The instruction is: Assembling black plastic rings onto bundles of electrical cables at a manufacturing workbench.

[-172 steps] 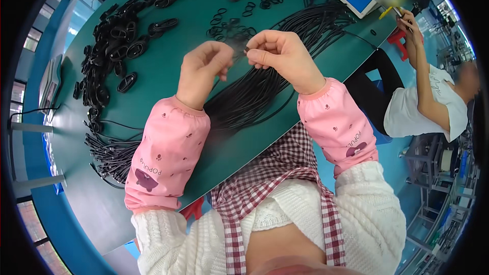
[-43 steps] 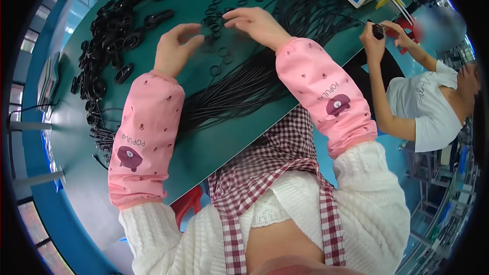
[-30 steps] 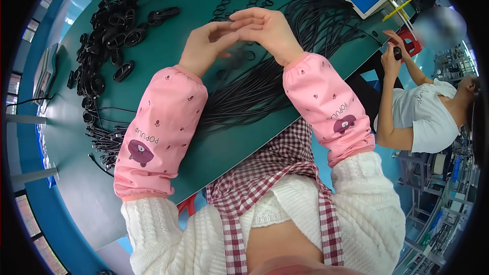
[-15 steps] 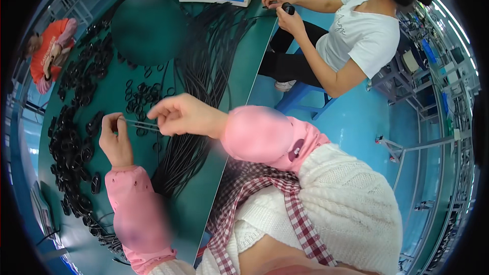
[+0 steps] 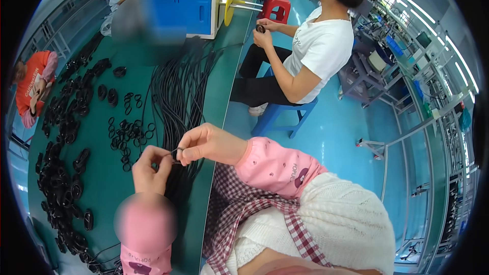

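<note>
From the head view, here we are, looking down at two bare hands at close quarters over the green worktop [image 5: 109, 191]. Our left hand [image 5: 152, 168] is pinched, thumb and fingertips together, on a thin black band [image 5: 174, 151]. And our right hand [image 5: 206, 145] has the same band between thumb and forefinger, from the other side! So there's the band, a small loop right between the fingertips, held up in front of the long black cables [image 5: 173, 91]. Just how the band sits in the fingers, we can't make out.

Beyond the hands we have a cluster of loose black rings [image 5: 127, 132], just to the left of the cables. Further left, a long heap of coiled black cables [image 5: 63, 178] runs down the worktop's side. Up at the far end stands a blue and white machine [image 5: 178, 10], a yellow disc [image 5: 231, 3] at its right side, with a blurred patch over its left edge.

On our right a co-worker in a white shirt [image 5: 321, 38] sits on a blue stool [image 5: 285, 115], a dark thing in hand. Behind, a red stool [image 5: 276, 7]; over on the far left, a person in an orange top [image 5: 31, 89].
</note>
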